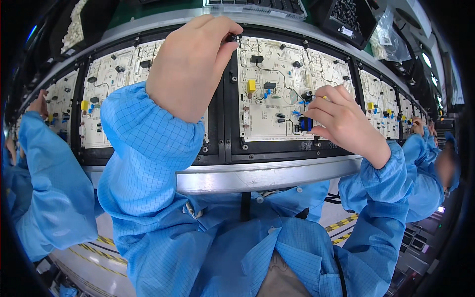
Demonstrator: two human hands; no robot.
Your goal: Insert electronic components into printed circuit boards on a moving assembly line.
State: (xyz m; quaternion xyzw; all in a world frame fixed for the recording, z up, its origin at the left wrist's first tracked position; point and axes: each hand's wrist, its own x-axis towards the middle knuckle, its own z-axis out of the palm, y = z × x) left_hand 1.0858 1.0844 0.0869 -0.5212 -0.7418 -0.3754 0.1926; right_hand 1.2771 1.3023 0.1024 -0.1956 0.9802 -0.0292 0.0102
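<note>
My left hand [190, 62] reaches over the black frame at the far side, thumb and forefinger pinched on a small black component [231, 37]. Below that hand, part of a white circuit board is hidden. To the right lies another white circuit board [267, 111] in its frame, carrying a yellow block [251, 86], black cylinders and small blue parts. At this board's near right area, my right hand [344, 119] has its thumb and fingers closed around a blue block-shaped component [306, 123], which sits at the board's surface.
A metal rail [262, 174] runs along the near edge of the black frames [225, 148]. Beyond them stand a black bin of small dark parts [346, 17], clear plastic bags [391, 37] and a grey tray [257, 9]. Co-workers' blue sleeves [52, 173] flank me on both sides.
</note>
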